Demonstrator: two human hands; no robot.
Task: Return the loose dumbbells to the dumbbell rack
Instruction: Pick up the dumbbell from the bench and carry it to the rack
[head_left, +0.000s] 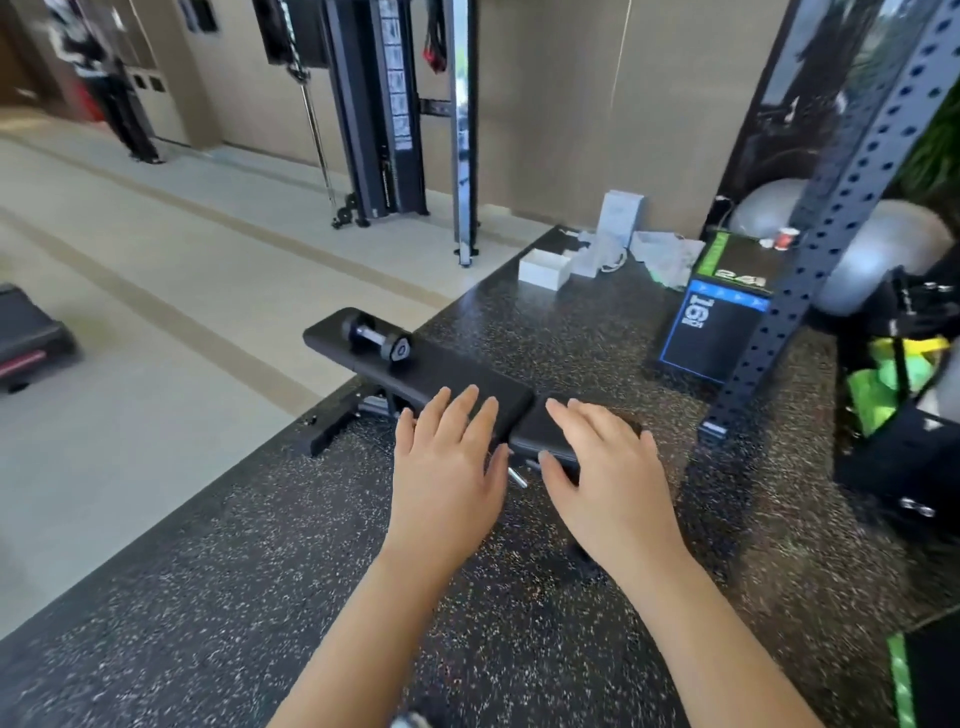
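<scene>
Dumbbell (376, 340), seemingly hex-ended, on bench (457, 379)

One small dumbbell (375, 340) lies on its side on the far end of the black weight bench (457, 379), lying crosswise on the pad. It has dark, rounded three-sided heads and a short shiny metal handle, with one head's flat face turned this way.

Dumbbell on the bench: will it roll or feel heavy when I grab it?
The dumbbell probably won't roll: its end looks angular, not round. It is small, so likely a one-hand lift, yet dense for its size. Its shiny handle may be slick.
</scene>
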